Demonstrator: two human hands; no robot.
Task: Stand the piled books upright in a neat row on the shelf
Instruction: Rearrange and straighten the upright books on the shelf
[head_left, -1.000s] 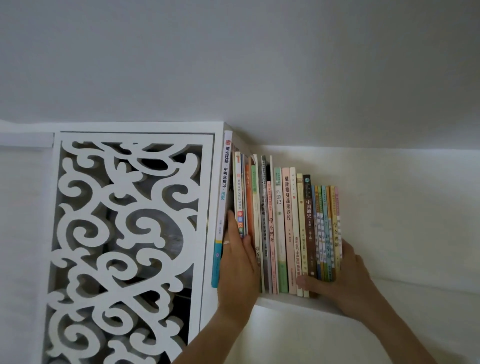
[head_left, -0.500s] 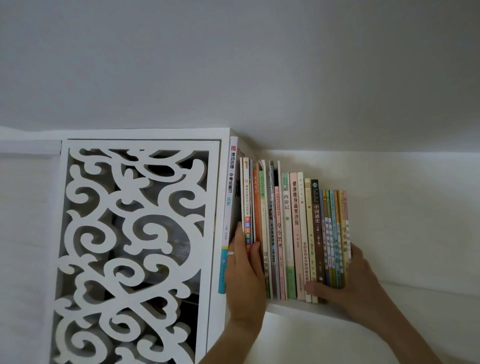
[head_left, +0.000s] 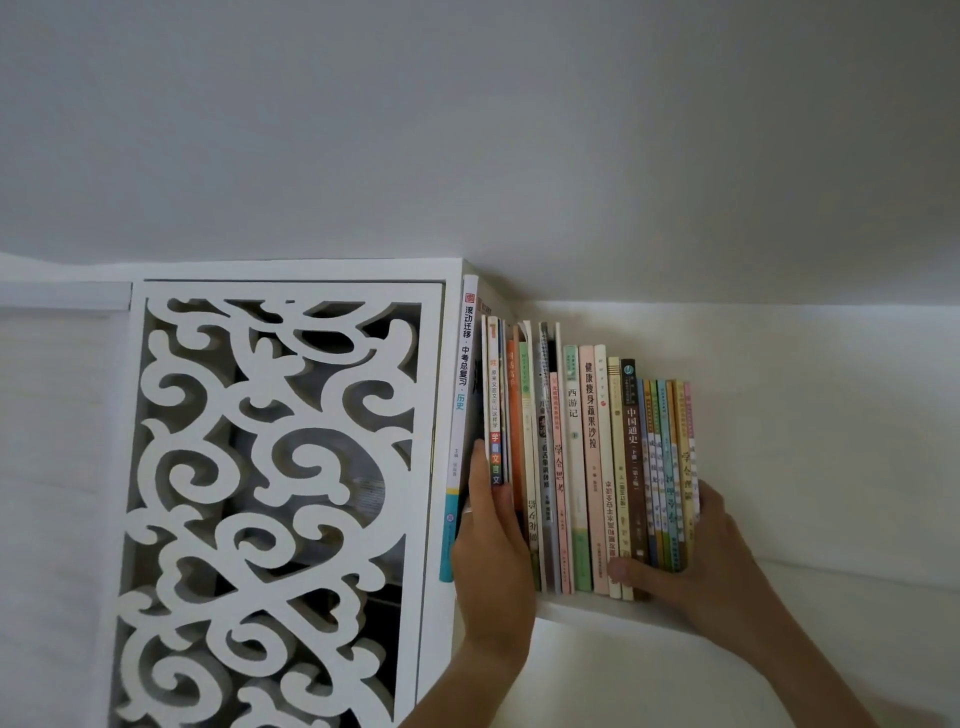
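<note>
Several books (head_left: 589, 467) stand upright, spines out, in a row on the white shelf (head_left: 597, 610). A tall white book (head_left: 460, 415) leans at the left end against the shelf's side. My left hand (head_left: 493, 551) lies with straight fingers over the lower spines of the thin books next to it, thumb up in the gap beside the tall book. My right hand (head_left: 696, 566) holds the right end of the row. Its thumb lies across the lower spines and its fingers wrap behind the last pink book.
A white carved scroll panel (head_left: 270, 493) forms the shelf unit's front on the left. A pale wall (head_left: 519, 130) rises above and behind. To the right of the row the shelf board (head_left: 857, 577) runs on bare and white.
The thin books at the left end stand straighter and closer together than a second ago. Both hands stay at the ends of the row. The view has tilted up slightly.
</note>
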